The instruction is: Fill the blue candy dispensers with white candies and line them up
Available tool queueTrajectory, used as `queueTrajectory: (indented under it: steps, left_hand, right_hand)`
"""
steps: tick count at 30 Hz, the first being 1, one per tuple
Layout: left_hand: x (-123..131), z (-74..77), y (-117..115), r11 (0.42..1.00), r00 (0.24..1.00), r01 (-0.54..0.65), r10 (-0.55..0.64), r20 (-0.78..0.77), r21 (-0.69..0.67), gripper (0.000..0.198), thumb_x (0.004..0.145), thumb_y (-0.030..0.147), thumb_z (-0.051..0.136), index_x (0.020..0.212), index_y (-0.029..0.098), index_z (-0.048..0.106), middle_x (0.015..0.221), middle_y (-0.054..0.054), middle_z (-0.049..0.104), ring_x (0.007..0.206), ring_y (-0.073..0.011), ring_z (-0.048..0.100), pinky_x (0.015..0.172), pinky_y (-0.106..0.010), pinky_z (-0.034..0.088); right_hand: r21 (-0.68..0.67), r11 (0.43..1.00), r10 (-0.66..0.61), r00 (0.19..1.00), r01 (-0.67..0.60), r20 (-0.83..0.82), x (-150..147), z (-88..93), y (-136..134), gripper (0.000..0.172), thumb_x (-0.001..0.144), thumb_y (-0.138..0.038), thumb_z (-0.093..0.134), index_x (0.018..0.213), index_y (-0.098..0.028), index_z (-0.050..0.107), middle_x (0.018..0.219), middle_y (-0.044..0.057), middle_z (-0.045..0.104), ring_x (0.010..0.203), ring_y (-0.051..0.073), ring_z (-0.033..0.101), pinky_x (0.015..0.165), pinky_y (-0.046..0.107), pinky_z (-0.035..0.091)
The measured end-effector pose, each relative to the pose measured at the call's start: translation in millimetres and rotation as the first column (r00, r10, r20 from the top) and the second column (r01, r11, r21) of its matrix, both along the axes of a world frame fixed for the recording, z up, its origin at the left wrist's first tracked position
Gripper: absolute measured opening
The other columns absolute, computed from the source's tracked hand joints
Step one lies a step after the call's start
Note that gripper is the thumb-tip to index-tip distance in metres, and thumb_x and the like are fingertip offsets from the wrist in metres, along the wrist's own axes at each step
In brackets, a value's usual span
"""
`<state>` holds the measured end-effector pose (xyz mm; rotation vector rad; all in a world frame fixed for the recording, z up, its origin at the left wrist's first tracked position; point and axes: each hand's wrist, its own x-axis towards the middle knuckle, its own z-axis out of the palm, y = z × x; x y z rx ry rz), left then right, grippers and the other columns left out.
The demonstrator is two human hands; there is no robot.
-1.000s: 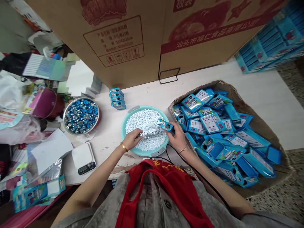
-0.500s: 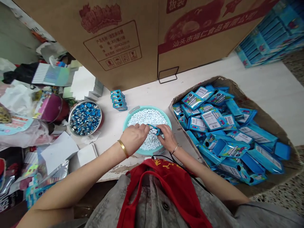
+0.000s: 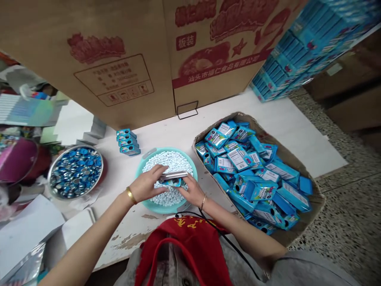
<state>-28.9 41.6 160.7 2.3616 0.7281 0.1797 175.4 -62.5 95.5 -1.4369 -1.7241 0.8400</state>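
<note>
Head view: left hand [image 3: 147, 186] and right hand [image 3: 193, 191] clasped a blue box [image 3: 175, 182], apparently mid-handling. Silver metal [image 3: 174, 174] newly showed at its twelve o'clock.

Lit diffusely, seemingly from overhead, in a cool, moderate tone; brightest across the white tabletop [image 3: 268, 119] and the white pellets [image 3: 166, 159], dimmer up the cardboard box [image 3: 149, 24] toward the upper left, nearly black beneath the table's front edge. Glinting hard on the metal strip [image 3: 175, 174], the rim of the metal bowl [image 3: 50, 174] and the glossy blue packets [image 3: 238, 167]. Softly shaded along the foot of the box. Clear enough for reading the large red lettering, blurred over the small framed print. Stretched and tilted toward the corners, most plainly at the stacked blue cartons [image 3: 297, 47]; hazy at the far left edge
</note>
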Motion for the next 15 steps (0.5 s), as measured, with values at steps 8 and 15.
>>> queueTrajectory:
  steps: [8, 15]
  left_hand:
    - [-45.6, -26.5, 23.4, 0.933, 0.932, -0.358, 0.355, 0.07, 0.031, 0.031, 0.09, 0.041, 0.054, 0.111, 0.018, 0.052, 0.099, -0.007, 0.06, 0.086, -0.0171, 0.057, 0.077, -0.029, 0.048]
    - [-135.2, -99.3, 76.3, 0.753, 0.729, -0.647, 0.658, -0.189, 0.123, 0.032, 0.081, 0.031, 0.063, 0.108, 0.015, 0.056, 0.098, -0.008, 0.06, 0.091, -0.0219, 0.057, 0.085, -0.034, 0.047]
  right_hand:
    - [0.097, 0.949, -0.315, 0.89, 0.299, 0.329, 103.4, 9.5, 79.4, 0.061, 0.082, -0.052, 0.06, 0.13, -0.016, 0.046, 0.125, 0.018, 0.051, 0.122, 0.034, 0.044, 0.104, 0.057, 0.034]
    - [-0.027, 0.829, -0.444, 0.687, 0.558, 0.575, 189.3, -25.8, 142.2, 0.06, 0.052, -0.058, 0.081, 0.087, -0.017, 0.055, 0.11, 0.027, 0.054, 0.118, 0.048, 0.04, 0.094, 0.069, 0.025]
